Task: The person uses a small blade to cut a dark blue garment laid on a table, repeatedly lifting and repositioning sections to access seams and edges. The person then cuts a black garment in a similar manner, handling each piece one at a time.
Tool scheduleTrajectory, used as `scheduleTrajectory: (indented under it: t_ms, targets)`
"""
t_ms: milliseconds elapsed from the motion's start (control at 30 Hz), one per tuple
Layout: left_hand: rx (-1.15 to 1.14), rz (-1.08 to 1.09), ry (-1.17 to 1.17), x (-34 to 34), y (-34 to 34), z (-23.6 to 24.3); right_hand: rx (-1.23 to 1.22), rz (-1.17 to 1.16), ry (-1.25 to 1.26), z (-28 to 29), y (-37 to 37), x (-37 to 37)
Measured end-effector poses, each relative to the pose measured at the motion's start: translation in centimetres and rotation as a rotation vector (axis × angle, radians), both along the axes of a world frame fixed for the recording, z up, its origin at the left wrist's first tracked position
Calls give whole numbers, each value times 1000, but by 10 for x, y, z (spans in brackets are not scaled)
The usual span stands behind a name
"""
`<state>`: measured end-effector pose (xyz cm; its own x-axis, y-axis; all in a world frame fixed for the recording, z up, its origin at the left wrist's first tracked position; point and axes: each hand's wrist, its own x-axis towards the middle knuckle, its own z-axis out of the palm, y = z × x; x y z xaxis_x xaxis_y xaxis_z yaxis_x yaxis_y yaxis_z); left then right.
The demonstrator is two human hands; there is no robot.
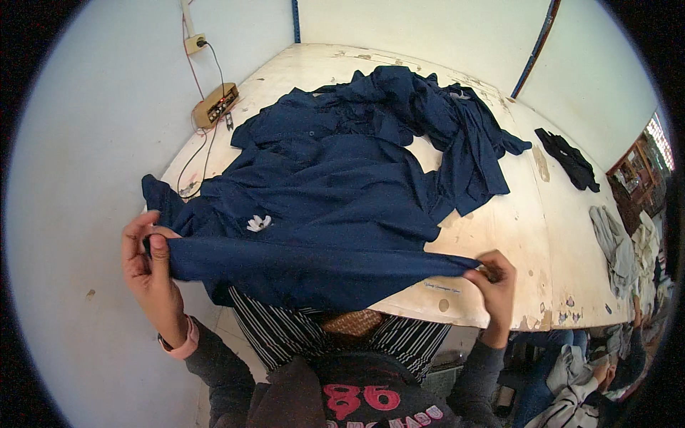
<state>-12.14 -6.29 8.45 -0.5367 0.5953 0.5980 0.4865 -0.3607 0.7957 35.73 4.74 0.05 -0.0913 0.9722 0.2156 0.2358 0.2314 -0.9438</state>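
A strip of navy fabric (300,267) is stretched sideways along the table's near edge between my hands. My left hand (150,257) grips its left end, thumb on top and fingers curled behind. At the right end, my right hand (492,278) pinches a narrow tip of the cloth. More crumpled navy garments (378,114) lie beyond it on the pale table. A small white flower-shaped piece (258,223) rests on the fabric just above the stretched strip, right of my left hand.
The worn pale table (521,264) meets walls behind and left. A tan electrical box (216,107) with cables sits at back left. Black cloth (566,158) and grey garments (612,242) lie rightward. At lower right is another person's hand (601,371) among light fabrics.
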Motion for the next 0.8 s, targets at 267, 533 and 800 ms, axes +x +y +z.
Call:
scheduleTrajectory:
  t_ms: [267, 533, 800]
  targets:
    - [-172, -143, -59, -26, 71, -80, -88, 26, 134, -18, 27, -11]
    - [-262, 350, 640, 40, 75, -91, -139, 106, 227, -22, 26, -63]
    - [-222, -651, 259, 161, 69, -69, -139, 377, 387, 14, 3, -125]
